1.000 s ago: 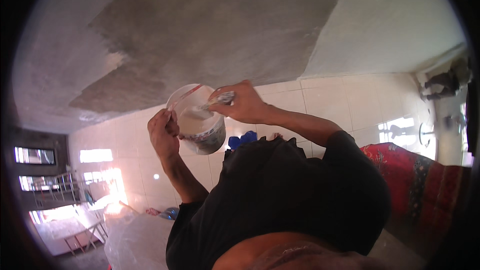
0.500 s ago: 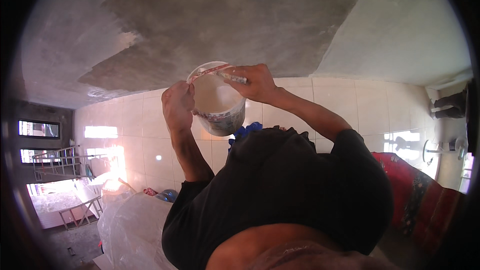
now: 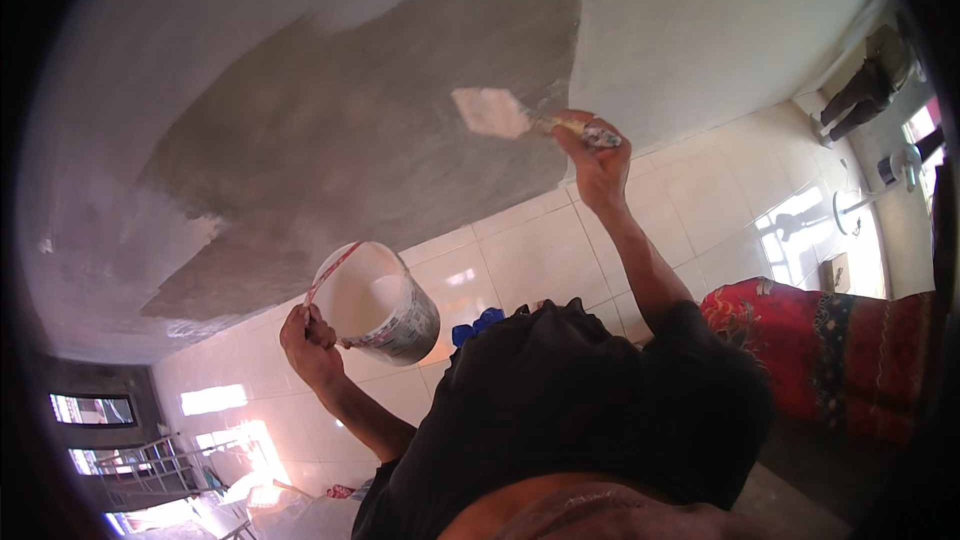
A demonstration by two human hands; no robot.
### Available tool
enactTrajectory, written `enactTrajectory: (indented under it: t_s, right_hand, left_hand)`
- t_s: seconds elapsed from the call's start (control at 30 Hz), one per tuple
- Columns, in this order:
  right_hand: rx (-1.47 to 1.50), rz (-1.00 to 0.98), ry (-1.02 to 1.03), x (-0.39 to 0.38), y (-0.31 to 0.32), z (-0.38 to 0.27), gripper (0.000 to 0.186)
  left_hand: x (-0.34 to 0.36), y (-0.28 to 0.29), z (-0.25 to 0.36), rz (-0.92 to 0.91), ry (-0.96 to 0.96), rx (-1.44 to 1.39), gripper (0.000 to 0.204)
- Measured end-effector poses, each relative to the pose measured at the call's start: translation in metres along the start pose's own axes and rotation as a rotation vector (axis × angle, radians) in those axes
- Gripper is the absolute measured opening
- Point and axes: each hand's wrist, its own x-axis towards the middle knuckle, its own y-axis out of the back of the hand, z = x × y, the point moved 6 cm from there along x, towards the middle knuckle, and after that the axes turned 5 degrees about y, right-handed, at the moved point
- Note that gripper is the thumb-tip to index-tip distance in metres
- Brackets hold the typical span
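Observation:
My left hand (image 3: 312,345) is closed at the near-left rim of a white plastic bucket (image 3: 408,325), where its red handle (image 3: 333,272) comes down. The bucket tilts with its mouth toward the wall, and a pale, smooth mass (image 3: 365,300) shows inside. To the upper right, my right hand (image 3: 597,162) grips the paint-spattered handle of a putty knife (image 3: 490,113). Its flat blade looks coated in white and points left, in front of the bare grey patch of wall (image 3: 400,100). Whether the blade touches the wall, I cannot tell.
Pale coating (image 3: 680,40) surrounds the grey patch on the wall. Glossy tiles (image 3: 530,250) cover the floor. A red patterned cloth (image 3: 780,340) lies at right; a blue object (image 3: 478,327) sits by my shirt. Another person (image 3: 865,90) stands far right. Metal scaffolding (image 3: 150,470) is at far left.
My right hand has lifted the putty knife out of the bucket's mouth and moved up and right to the wall. The bucket, in my left hand, sits lower and further left. The view has turned.

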Motion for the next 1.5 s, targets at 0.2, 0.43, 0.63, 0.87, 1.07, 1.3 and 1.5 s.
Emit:
enactTrajectory:
  t_s: [0.2,0.43,0.63,0.87,1.07,1.3,1.5]
  right_hand:
    - [-0.169,0.377,0.398,0.095,0.065,0.031,0.022]
    - [-0.294,0.504,0.462,0.158,0.084,0.058,0.020]
    - [-0.355,0.525,0.548,0.184,0.089,0.065,0.020]
    - [-0.356,0.512,0.539,0.194,0.079,0.070,0.019]
    - [-0.340,0.436,0.481,0.182,0.029,0.082,0.023]
    - [-0.136,0.263,0.510,0.136,-0.053,0.068,0.021]
    - [-0.304,0.421,0.499,0.150,0.001,0.059,0.019]
  left_hand:
    - [-0.010,0.012,0.000,0.115,-0.064,0.021,0.021]
    - [-0.020,0.012,0.007,0.286,-0.107,0.024,0.021]
    - [-0.021,0.020,0.008,0.292,-0.136,0.013,0.021]
    - [-0.026,0.017,0.009,0.302,-0.108,-0.015,0.021]
    - [-0.020,0.020,0.007,0.333,-0.102,-0.025,0.021]
    - [-0.023,0.010,0.013,0.356,-0.087,-0.009,0.022]
    - [-0.025,0.017,0.009,0.332,-0.098,-0.008,0.021]
